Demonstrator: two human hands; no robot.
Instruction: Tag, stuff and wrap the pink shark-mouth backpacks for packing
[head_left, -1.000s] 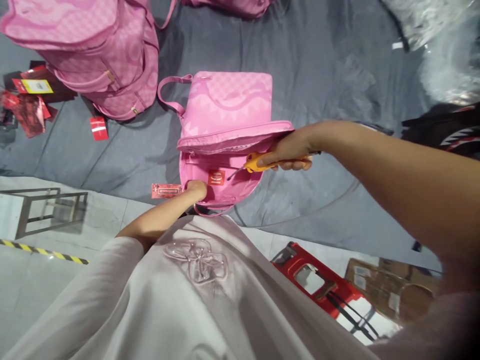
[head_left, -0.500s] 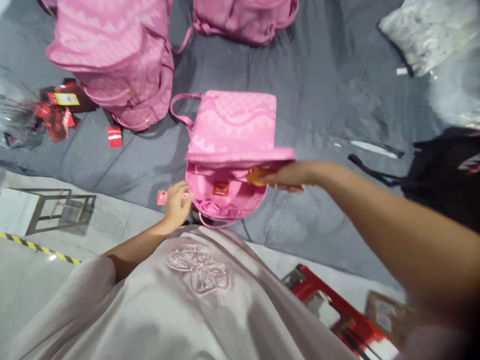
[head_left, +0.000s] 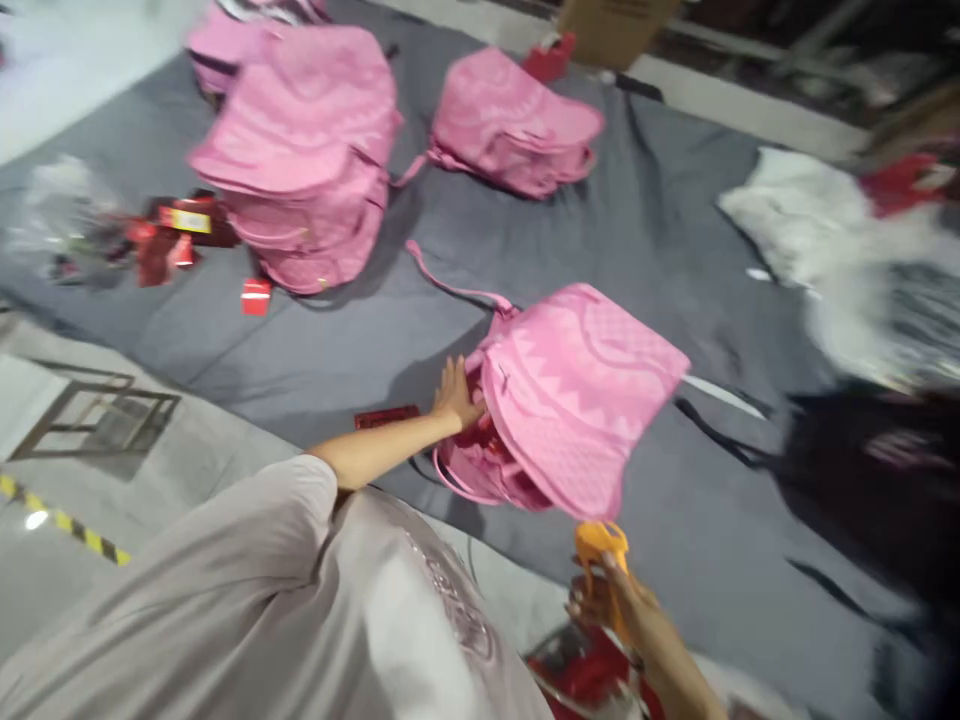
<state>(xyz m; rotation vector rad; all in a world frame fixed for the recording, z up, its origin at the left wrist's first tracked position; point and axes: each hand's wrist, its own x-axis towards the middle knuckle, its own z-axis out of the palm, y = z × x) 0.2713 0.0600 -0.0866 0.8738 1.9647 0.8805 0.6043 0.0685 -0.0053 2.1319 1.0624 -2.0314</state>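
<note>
The bag (head_left: 581,390) lies on the grey cloth (head_left: 315,350) near its edge, the patterned flap (head_left: 562,420) partly covering its mouth. The left hand (head_left: 455,400), fingers spread, touches the mouth's left side. The right hand (head_left: 611,590) grips the orange tool (head_left: 600,540) just off the flap's near corner. A red packet (head_left: 384,417) lies beside the left forearm. Farther back sits a large pink backpack (head_left: 307,160); rightward, a black bag (head_left: 862,490).

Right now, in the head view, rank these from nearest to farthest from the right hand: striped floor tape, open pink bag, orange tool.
1. Orange tool: in the right hand.
2. Open pink bag: just ahead.
3. Striped floor tape: far left.
</note>
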